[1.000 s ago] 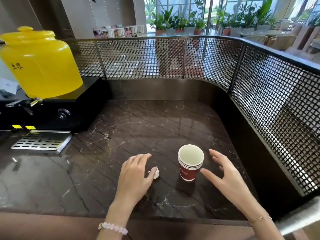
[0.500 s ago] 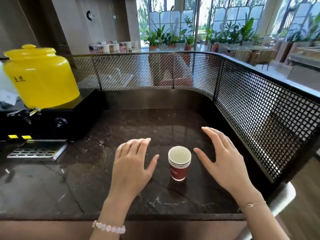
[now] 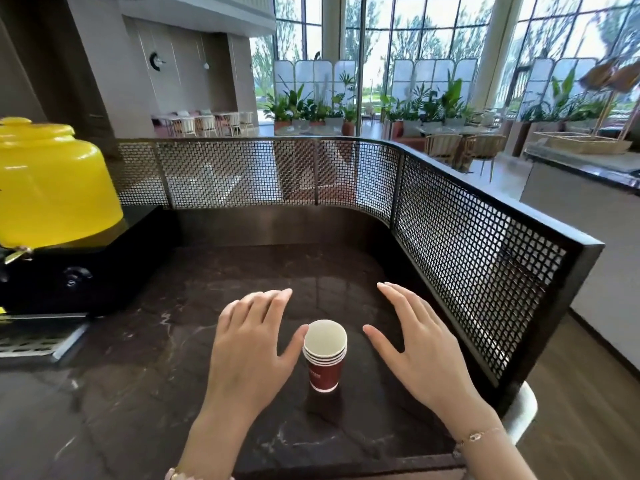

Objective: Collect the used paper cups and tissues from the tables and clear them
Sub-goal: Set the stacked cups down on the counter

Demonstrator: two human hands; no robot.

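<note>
the stack of cups (image 3: 325,355) stands on the bench (image 3: 138,393), right of the yellow jug (image 3: 52,188). left hand (image 3: 249,344) and right hand (image 3: 415,344) flank it, grip wide, empty; we should clasp it gently.

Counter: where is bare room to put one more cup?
Free: marble between left hand and drip tray, and beyond the cup stack up to the mesh railing. Crowded: beside the stack, flanked by right hand and left hand.
</note>
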